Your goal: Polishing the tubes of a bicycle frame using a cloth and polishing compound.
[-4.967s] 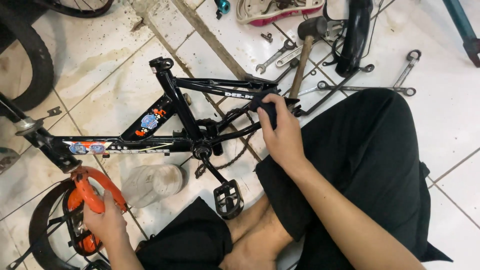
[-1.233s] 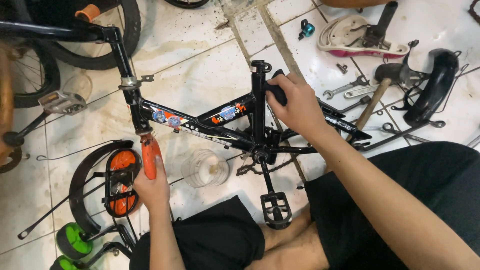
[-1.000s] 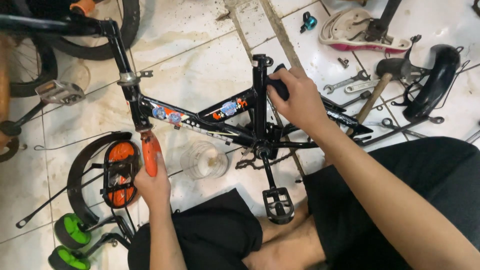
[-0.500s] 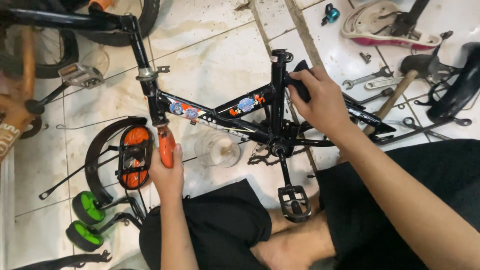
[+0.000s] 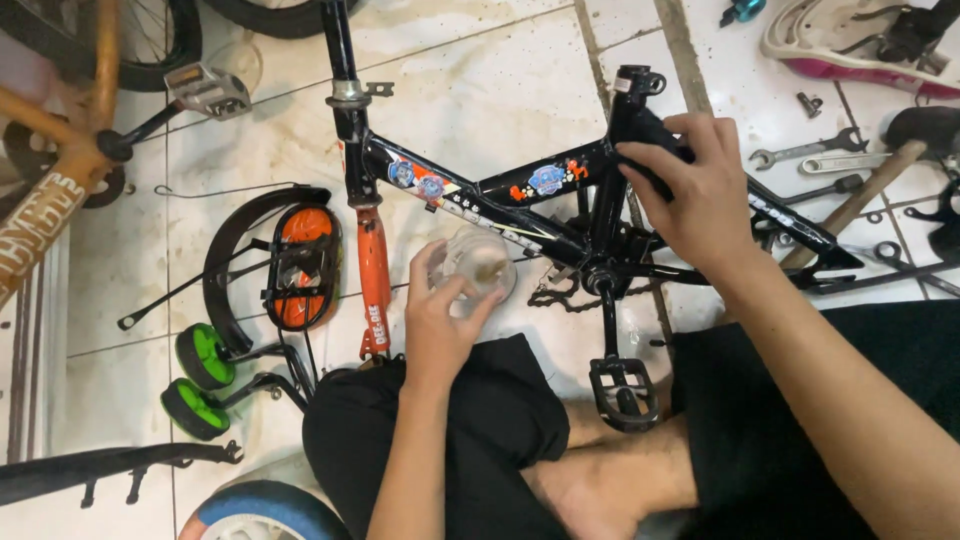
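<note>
1. A small black bicycle frame (image 5: pixel 480 200) lies on its side on the white tiled floor (image 5: pixel 480 70), just in front of the seated person's knees; it carries cartoon stickers and an orange fork leg (image 5: pixel 374 275).
2. The right hand (image 5: pixel 700 195) is curled tight around the frame's seat tube near its top end, fingers wrapped over the black tube.
3. The left hand (image 5: pixel 440 320) is partly closed on a clear plastic jar (image 5: pixel 478 262), fingers and thumb cupping its rim; the jar stands on the floor just below the frame's down tube, beside the orange fork leg.
4. Below the frame's bottom bracket hangs a crank with a black pedal (image 5: pixel 625 390), near the person's bare foot.
5. Left of the frame lie a black mudguard with an orange chain cover (image 5: pixel 300 265) and two green-rimmed training wheels (image 5: pixel 200 380).
6. Right of the frame, spanners (image 5: pixel 800 155) and a wooden-handled hammer (image 5: pixel 860 195) rest on the tiles, close to the frame's rear stays.
7. Above and right of the frame lies a white and pink saddle (image 5: pixel 850 40).
8. Up and left of the frame, an orange bicycle (image 5: pixel 50 190) with a grey pedal shows in part.
</note>
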